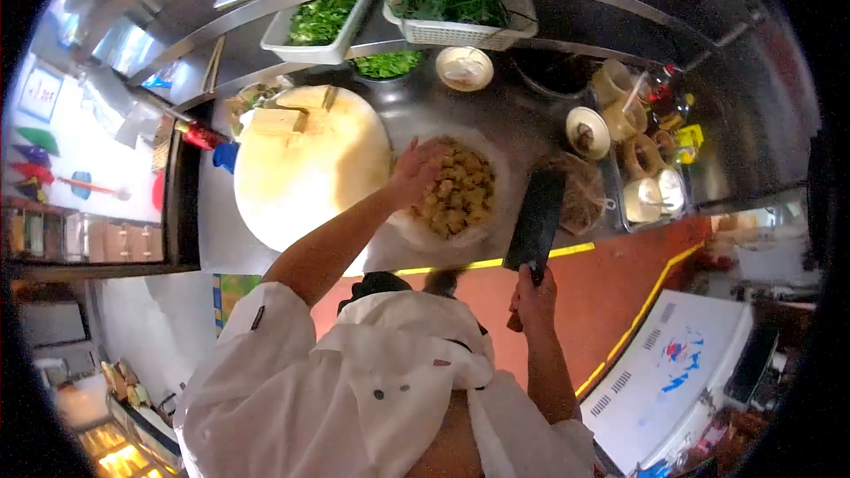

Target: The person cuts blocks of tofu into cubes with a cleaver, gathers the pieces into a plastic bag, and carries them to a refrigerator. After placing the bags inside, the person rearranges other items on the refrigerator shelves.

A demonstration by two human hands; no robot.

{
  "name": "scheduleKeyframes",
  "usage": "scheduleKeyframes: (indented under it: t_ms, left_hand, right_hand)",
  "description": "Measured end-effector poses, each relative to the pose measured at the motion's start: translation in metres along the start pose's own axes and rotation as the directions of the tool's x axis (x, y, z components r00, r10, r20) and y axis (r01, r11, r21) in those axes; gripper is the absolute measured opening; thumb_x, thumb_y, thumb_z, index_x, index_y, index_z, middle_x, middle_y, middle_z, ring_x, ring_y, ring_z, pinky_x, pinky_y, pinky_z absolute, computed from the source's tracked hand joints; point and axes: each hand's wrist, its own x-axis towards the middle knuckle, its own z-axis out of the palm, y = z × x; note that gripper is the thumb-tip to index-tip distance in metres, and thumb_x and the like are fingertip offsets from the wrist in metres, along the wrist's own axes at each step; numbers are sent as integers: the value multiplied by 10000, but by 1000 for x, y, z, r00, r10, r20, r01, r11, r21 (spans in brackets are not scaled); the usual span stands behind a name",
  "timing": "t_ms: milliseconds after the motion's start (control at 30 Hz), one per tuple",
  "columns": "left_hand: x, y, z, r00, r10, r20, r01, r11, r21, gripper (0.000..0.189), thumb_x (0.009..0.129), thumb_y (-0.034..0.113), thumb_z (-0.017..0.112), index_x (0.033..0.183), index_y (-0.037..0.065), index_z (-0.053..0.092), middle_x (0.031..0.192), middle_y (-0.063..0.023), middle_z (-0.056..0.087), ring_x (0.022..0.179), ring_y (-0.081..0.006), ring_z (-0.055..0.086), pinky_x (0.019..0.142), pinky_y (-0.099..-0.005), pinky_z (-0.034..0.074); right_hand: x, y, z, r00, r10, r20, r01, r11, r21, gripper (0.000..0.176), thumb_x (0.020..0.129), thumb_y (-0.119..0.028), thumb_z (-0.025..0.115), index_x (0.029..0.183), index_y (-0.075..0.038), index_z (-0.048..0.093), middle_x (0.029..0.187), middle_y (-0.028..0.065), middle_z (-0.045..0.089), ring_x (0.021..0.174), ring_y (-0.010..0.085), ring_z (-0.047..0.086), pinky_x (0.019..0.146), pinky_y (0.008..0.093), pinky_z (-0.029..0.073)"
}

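Observation:
My left hand point(420, 173) rests at the left side of a round, pale dish point(404, 228) heaped with small golden-brown cubes point(459, 190). Its fingers are stretched out over the cubes, and I see nothing gripped in them. In my right hand point(537, 299) is the handle of a cleaver point(537, 212), its broad dark blade pointing away from me over the counter edge. Left of the dish lies a round, pale chopping board point(314, 181). Pale yellow blocks point(279, 121), possibly tofu, sit at its far edge.
Baskets of chopped greens point(320, 19) and long green stalks point(456, 3) stand at the back. A small white bowl point(464, 69) is below them. To the right are a clear plastic bag point(580, 199) and a tray of seasoning tubs point(642, 158). A white freezer-like unit point(660, 381) stands behind right.

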Motion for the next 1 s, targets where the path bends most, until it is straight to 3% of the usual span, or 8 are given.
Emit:
scheduleKeyframes:
  t_ms: [100,167,367,633,733,767,867,1000]
  left_hand:
    - [-23,-18,-90,937,-331,-116,285,911,-300,381,846,55,694,1216,145,689,1283,-131,656,1202,-328,590,1067,-448,471]
    - [-45,-42,-156,934,-191,-303,177,981,-75,356,841,34,705,1188,111,689,1222,-111,693,1167,-337,607,1053,-428,464]
    - [-77,-149,-293,947,-301,-114,319,826,466,706,751,266,799,1355,13,536,1309,-229,589,1292,-414,514,1100,-484,434]
    - [-48,-272,-317,926,-268,265,23,741,671,770,709,457,830,1336,87,580,1293,-158,639,1262,-339,593,1037,-464,510]
    - [-22,-269,-328,736,-436,517,34,787,616,698,705,476,820,1266,97,650,1285,-122,670,1197,-310,653,938,-452,573]
    - [-33,-294,-316,848,-328,417,23,808,589,638,717,487,809,1204,91,691,1213,-113,712,1114,-318,700,870,-448,603]
    - [-19,-280,-335,704,-493,512,247,845,474,649,709,497,821,1191,82,692,1155,-137,728,1085,-342,708,895,-460,594]
    - [-28,-277,-328,766,-466,443,202,828,523,590,702,467,836,1136,87,718,1075,-162,736,1065,-361,710,893,-487,588]
  right_hand:
    - [-13,-22,18,996,37,87,-34,999,-38,240,1067,-261,596,1073,-37,512,645,30,504,484,135,511,463,346,485]
    - [-12,-20,32,980,35,196,-20,997,-78,261,1072,-291,587,1029,-45,509,643,26,502,480,133,506,468,347,489]
    - [-2,-10,115,909,-83,408,234,913,-334,380,1073,-389,567,910,-49,519,663,36,527,554,163,527,538,383,487]
    - [-38,-38,242,882,-119,456,390,727,-565,488,1053,-428,576,1097,58,601,924,229,666,838,318,651,785,449,524]
    - [-50,-41,261,888,-67,455,327,789,-520,462,1059,-418,569,1044,44,587,849,197,648,788,302,639,744,444,515]
    - [-51,-39,265,890,-80,450,328,796,-508,453,1061,-415,567,1029,37,582,825,183,637,767,294,632,729,442,511]
    - [-48,-31,275,886,-118,448,355,794,-494,436,1065,-413,564,999,18,574,757,143,609,703,268,611,683,431,502]
    - [-45,-46,283,893,-29,449,287,805,-519,434,1066,-434,560,997,-6,586,700,95,588,613,223,588,602,403,492]
